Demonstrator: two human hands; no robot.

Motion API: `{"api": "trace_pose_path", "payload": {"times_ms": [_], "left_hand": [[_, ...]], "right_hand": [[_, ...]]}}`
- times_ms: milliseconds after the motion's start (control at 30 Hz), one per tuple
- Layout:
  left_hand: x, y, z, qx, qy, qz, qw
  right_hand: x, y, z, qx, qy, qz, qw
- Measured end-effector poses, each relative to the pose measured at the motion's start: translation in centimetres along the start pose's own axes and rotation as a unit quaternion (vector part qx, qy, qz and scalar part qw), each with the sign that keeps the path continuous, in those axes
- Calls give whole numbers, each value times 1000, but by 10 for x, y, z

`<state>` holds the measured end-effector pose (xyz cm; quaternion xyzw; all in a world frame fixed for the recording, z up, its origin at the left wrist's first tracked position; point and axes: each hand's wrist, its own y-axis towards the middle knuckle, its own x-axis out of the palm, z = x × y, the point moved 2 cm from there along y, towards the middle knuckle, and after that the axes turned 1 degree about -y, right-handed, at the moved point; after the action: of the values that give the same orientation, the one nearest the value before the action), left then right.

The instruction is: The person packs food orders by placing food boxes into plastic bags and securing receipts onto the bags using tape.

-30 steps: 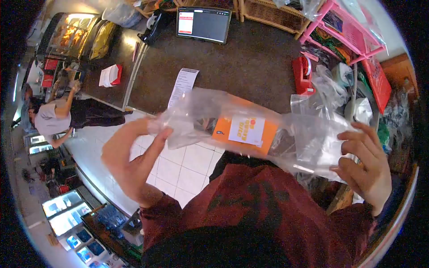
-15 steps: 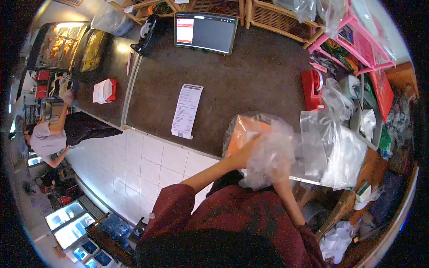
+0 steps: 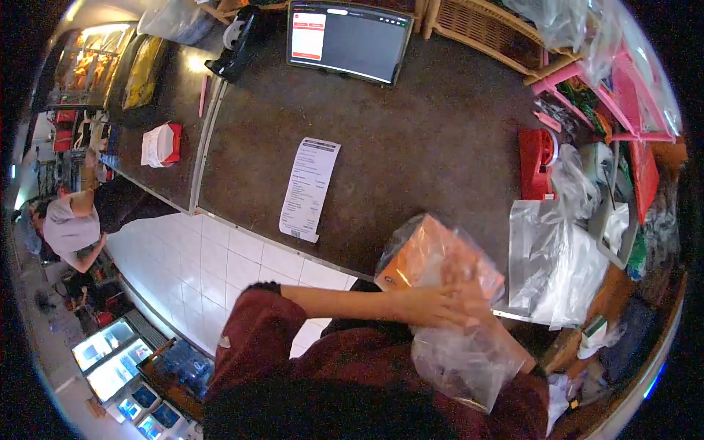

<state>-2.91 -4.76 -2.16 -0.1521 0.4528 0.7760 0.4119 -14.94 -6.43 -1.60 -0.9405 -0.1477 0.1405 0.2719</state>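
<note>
An orange box point(image 3: 419, 248) sits inside a clear plastic bag point(image 3: 469, 374) at the counter's front edge, close to my body. The loose mouth of the bag hangs down toward my lap. My left hand point(image 3: 433, 304) reaches across from the left, its fingers closed on the gathered plastic beside the box. My right hand point(image 3: 477, 297) meets it from the right and holds the same bag; its fingers are partly covered and blurred. A long printed receipt point(image 3: 309, 189) lies on the counter to the left of the box.
A stack of clear plastic bags point(image 3: 554, 257) lies to the right, near a red tape dispenser point(image 3: 535, 165). A monitor point(image 3: 348, 42) stands at the back, with a pink rack point(image 3: 623, 95) at the back right. Another person point(image 3: 72, 227) stands at far left.
The plastic bunched over my hands has dropped toward my lap, leaving more of the orange box showing. My left hand has come across to my right hand. The view has shifted slightly.
</note>
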Motion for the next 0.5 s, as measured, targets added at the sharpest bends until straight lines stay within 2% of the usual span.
{"api": "trace_pose_path", "payload": {"times_ms": [33,67,133,200,233,300,400,433,467,500], "left_hand": [[14,-1,-4,-2,4,1,1000],[31,-1,-4,-19,-87,-9,996],[30,5,11,-36,-181,-21,983],[22,17,33,10,-54,-160,986],[20,13,41,10,-52,-160,986],[8,-2,56,-139,-112,-92,980],[-66,-9,64,-344,-128,-21,930],[-94,-12,68,-396,-135,1,908],[-122,-13,75,-412,-60,57,907],[-113,-22,88,-407,-58,56,910]], "right_hand": [[5,-1,-2,1,1,-5,1000],[10,-4,-3,3,-3,-14,1000],[15,-16,-3,15,-4,-26,1000],[17,-28,-5,22,3,-41,999],[19,-33,-6,24,7,-48,999],[21,-45,-8,27,15,-60,998],[24,-56,-12,24,33,-79,996],[27,-57,-12,21,41,-86,995],[32,-57,-9,15,60,-91,994],[37,-57,-7,12,92,-94,991]]}}
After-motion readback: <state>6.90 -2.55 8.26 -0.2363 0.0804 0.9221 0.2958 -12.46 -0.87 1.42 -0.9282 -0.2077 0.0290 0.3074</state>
